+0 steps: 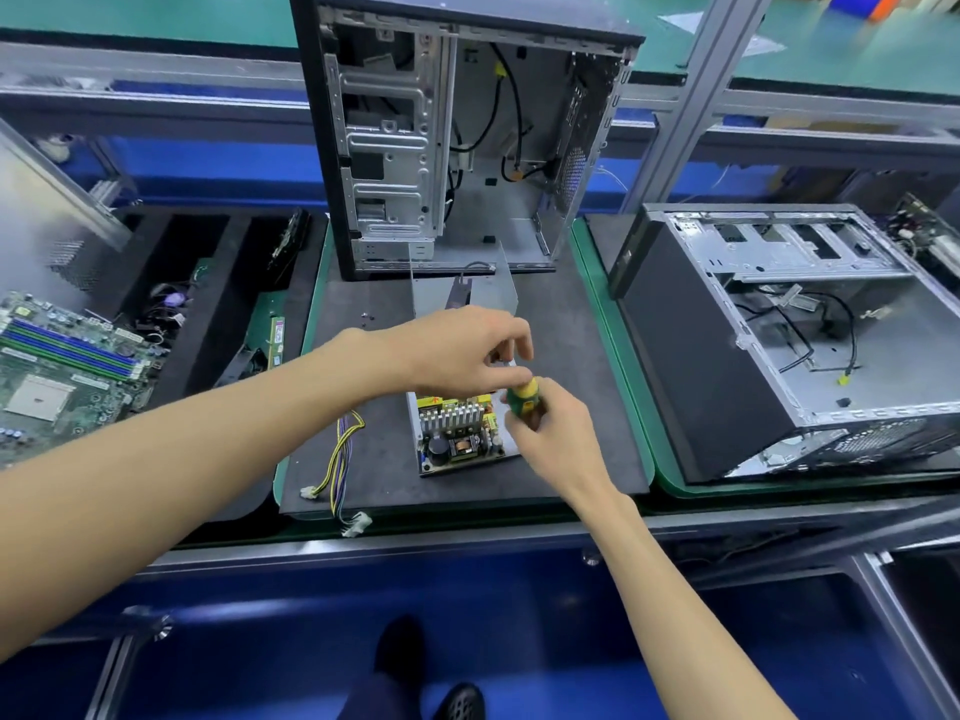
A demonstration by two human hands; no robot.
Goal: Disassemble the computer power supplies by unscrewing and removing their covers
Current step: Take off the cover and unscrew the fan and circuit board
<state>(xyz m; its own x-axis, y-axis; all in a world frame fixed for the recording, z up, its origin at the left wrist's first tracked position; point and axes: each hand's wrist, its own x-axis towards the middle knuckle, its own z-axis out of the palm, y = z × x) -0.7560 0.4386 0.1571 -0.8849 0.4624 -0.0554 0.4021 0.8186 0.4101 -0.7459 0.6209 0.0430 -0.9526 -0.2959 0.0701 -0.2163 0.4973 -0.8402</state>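
An opened power supply (pixel 457 439) lies on the dark mat (pixel 571 356), its circuit board, heatsink and capacitors exposed. Its grey metal cover (pixel 493 288) stands tilted just behind it. Coloured cables (pixel 340 459) trail from the supply to the left and end in white plugs. My right hand (pixel 550 439) grips a screwdriver (pixel 524 394) with a green and yellow handle at the supply's right side. Above the far end of the supply, my left hand (pixel 467 350) hovers with its fingers curled, fingertips close to the screwdriver's top; whether it pinches anything is hidden.
An empty upright computer case (pixel 457 137) stands behind the mat. A second open case (pixel 779 345) lies on its side at the right. A motherboard (pixel 57 371) and a RAM stick (pixel 275 335) lie at the left. Small screws (pixel 368 318) rest on the mat.
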